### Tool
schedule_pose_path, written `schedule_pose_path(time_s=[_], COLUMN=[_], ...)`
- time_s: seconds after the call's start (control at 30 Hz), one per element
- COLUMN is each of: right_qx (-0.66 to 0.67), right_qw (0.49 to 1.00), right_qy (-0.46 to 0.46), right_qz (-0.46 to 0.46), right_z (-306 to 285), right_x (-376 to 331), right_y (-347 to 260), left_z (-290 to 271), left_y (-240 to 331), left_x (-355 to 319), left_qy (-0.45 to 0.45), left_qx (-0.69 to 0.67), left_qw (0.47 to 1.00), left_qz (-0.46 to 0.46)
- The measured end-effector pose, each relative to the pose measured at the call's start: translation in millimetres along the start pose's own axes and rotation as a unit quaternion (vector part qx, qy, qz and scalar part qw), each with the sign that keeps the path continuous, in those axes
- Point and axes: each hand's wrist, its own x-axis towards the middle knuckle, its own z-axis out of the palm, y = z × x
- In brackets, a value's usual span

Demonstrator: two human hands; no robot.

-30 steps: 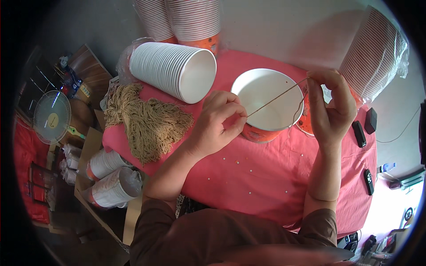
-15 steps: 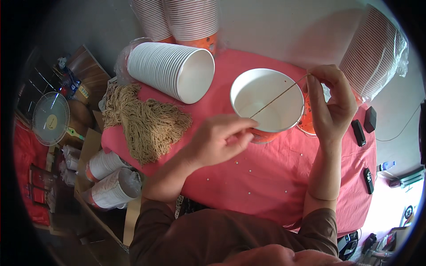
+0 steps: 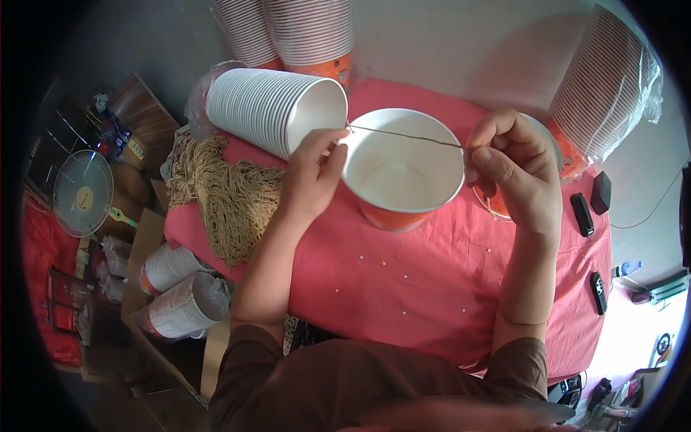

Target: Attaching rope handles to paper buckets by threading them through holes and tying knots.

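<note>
Table (image 3: 439,288): pinkish-red cloth covers it. Wall (image 3: 432,50), one: plain grey, rises behind table. Panel (image 3: 142,108), one: brown, wood-grained, tilted, left of table. Floor (image 3: 165,407): dark, left of table. Light (image 3: 653,317): bright white, right of table.

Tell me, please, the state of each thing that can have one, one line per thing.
Left hand: pinching the string
Right hand: pinching the string too
String: stretched nearly straight between them
Tub: upright, open
Lying stack: on its side, open end showing
Yarn: loosely heaped
Cloth: wrinkled, dotted with pale bits
Box: open, holding stacks
Far-right stack: plastic-wrapped
</note>
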Motion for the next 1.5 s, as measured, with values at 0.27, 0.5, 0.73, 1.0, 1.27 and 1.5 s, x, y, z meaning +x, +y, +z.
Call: schedule_pose_path(time_s=[0.27, 0.5, 0.73, 1.0, 1.27, 1.5], right_qx=[0.025, 0.076, 0.144, 0.177, 0.152, 0.198], right_qw=[0.999, 0.995, 0.986, 0.98, 0.982, 0.975], right_qy=[0.003, 0.003, -0.028, -0.094, -0.11, 0.073], right_qz=[-0.035, -0.059, -0.079, -0.001, -0.006, -0.068], right_z=[3.5, 2.9, 2.1, 18.7, 33.2, -0.6], right_x=[2.1, 3.8, 2.6, 2.4, 3.8, 17.9], right_y=[12.8, 11.9, 12.4, 24.4, 37.5, 39.8], left_z=[-21.0, -11.7, -24.9, -20.6, 16.9, 10.2], left_y=[34.5, 67.0, 33.6, 57.0, 69.2, 53.8], left_x=[-6.3, -26.9, -8.6, -24.5, -34.9, -32.6], left_qy=[0.029, -0.175, -0.099, -0.175, -0.265, -0.228], left_qx=[0.044, 0.049, 0.067, -0.324, -0.429, -0.486], left_qw=[0.996, 0.97, 0.989, 0.927, 0.854, 0.823], left_qz=[0.073, 0.164, 0.09, -0.077, -0.127, -0.185])
